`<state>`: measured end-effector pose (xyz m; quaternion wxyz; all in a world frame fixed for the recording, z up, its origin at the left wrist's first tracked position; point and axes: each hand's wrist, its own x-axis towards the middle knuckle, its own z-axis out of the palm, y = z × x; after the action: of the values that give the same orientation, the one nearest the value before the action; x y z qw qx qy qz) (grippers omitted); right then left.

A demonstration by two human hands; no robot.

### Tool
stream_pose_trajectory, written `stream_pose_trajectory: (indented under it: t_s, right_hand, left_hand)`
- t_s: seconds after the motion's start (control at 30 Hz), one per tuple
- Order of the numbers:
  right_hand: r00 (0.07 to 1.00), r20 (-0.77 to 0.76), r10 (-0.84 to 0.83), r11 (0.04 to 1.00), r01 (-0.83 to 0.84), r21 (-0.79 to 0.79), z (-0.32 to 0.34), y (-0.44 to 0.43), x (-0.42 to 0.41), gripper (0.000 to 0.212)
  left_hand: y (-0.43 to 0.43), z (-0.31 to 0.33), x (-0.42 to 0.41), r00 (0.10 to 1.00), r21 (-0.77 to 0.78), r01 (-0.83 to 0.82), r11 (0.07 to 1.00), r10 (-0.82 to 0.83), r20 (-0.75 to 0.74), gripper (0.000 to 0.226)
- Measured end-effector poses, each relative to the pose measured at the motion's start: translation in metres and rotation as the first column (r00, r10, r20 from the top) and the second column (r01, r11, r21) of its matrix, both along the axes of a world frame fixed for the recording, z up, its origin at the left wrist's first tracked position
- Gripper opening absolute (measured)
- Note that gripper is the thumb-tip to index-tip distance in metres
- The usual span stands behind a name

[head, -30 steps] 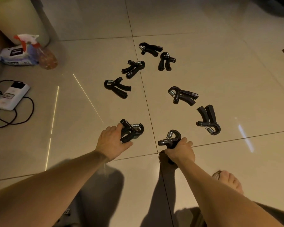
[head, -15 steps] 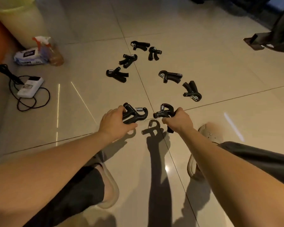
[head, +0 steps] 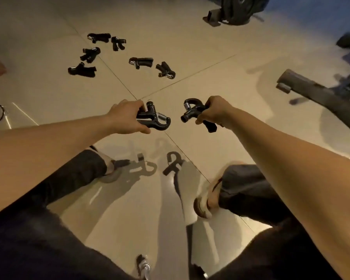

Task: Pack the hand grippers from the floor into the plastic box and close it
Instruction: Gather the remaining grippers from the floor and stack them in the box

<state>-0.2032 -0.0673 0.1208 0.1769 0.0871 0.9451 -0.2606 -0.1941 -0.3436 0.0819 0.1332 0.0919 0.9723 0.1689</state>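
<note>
Both had risen off the floor since before: the left hand clenched the first hand gripper, the right hand the second hand gripper, likely to carry two together; six others lay at eleven o'clock, plastic box unseen.

Open floor ahead — grippers beyond.
</note>
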Motion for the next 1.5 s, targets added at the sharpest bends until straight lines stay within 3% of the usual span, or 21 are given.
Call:
stream_pose_trajectory:
  t_s: [0.13,0.3,0.73,1.1,1.3,1.4,1.5]
  right_hand:
    - [0.989,0.107,-0.098,0.993,0.089,0.081,0.005,0.069,0.069,0.057]
    - [0.964,0.128,-0.233,0.97,0.222,0.099,-0.004,0.156,0.169,0.058]
    - [0.772,0.082,-0.63,0.777,0.628,0.054,0.017,0.297,0.408,0.066]
    - [0.544,0.057,-0.837,0.547,0.836,0.053,0.028,0.373,0.6,0.058]
    - [0.407,0.014,-0.913,0.407,0.913,-0.022,0.004,0.42,0.664,0.061]
    - [0.385,0.023,-0.922,0.382,0.92,-0.084,-0.016,0.439,0.683,0.058]
    - [0.422,0.033,-0.906,0.416,0.903,-0.106,-0.028,0.456,0.683,0.056]
  left_hand:
    - [0.078,0.01,0.036,0.986,-0.018,0.158,0.987,-0.157,0.063,0.061]
    - [0.173,0.01,0.094,0.952,0.005,0.274,0.962,-0.273,0.137,0.062]
    - [0.374,0.031,0.246,0.779,0.068,0.618,0.783,-0.621,0.084,0.061]
    - [0.498,0.02,0.361,0.619,0.031,0.779,0.627,-0.775,0.127,0.06]
    - [0.553,0.013,0.409,0.529,0.008,0.848,0.531,-0.846,0.066,0.055]
    - [0.574,0.003,0.412,0.509,-0.049,0.86,0.508,-0.861,0.02,0.053]
    - [0.595,-0.001,0.406,0.506,-0.088,0.859,0.504,-0.863,-0.005,0.054]
